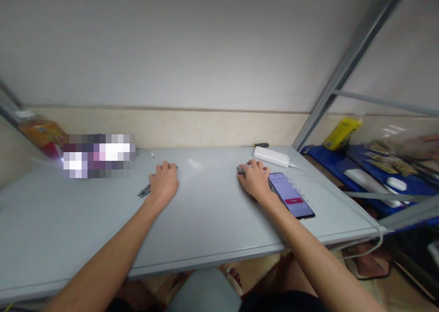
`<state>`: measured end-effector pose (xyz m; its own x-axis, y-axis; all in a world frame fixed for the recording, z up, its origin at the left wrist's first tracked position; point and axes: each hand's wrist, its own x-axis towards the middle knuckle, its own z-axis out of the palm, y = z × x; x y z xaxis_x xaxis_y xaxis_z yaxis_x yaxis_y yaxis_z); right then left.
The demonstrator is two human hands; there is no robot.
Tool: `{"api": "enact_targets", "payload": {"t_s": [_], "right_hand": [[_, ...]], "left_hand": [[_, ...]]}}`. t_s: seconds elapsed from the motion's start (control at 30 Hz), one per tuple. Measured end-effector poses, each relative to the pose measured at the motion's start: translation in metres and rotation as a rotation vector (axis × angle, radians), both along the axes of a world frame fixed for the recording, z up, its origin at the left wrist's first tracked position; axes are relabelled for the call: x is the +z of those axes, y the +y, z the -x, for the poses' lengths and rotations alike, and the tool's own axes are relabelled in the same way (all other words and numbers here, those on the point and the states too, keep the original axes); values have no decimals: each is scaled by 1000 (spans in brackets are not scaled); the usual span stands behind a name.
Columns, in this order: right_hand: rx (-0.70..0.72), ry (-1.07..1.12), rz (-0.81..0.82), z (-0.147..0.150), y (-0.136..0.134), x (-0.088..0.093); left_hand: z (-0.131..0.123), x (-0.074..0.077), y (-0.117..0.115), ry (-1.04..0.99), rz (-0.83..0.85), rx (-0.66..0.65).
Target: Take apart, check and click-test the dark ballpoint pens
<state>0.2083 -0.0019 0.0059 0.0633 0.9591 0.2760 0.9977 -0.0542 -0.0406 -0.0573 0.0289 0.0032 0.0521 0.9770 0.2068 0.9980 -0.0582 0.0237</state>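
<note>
On the left half of the pale grey desk, my left hand [165, 182] is curled palm down over thin dark pen-like things [144, 192]. Their ends stick out beyond the wrist side, and a small tip shows past the fingers. My right hand [254, 178] rests palm down with bent fingers over another dark, thin pen-like thing [241, 171], which shows at the thumb side. The fingers hide most of what lies under both hands, so its exact kind is unclear. Just right of my right hand lies a phone [293, 198] with its screen lit.
A white power strip [270, 156] with a cable and a screwdriver [261, 145] lie at the back right. An orange bottle [44, 134] stands far left beside a blurred-out bright object [99, 156]. Metal frame bars [343, 74] border the desk; beyond is a blue surface holding a yellow packet [343, 134].
</note>
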Motion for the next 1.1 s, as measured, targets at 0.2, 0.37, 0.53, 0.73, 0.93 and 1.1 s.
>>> {"api": "enact_targets", "payload": {"t_s": [0.2, 0.37, 0.53, 0.73, 0.93, 1.1], "right_hand": [[3, 31, -13, -6, 0, -1], [24, 83, -17, 2, -3, 3], [107, 124, -61, 18, -8, 5], [261, 184, -96, 38, -12, 3], [541, 286, -40, 54, -14, -5], [624, 430, -29, 56, -11, -15]], "left_hand": [[0, 2, 1, 4, 3, 22], [-1, 2, 0, 32, -36, 37], [0, -2, 1, 64, -129, 19], [-5, -7, 1, -77, -129, -139], [-24, -12, -3, -503, 5, -618], [-36, -12, -10, -752, 47, -686]]}}
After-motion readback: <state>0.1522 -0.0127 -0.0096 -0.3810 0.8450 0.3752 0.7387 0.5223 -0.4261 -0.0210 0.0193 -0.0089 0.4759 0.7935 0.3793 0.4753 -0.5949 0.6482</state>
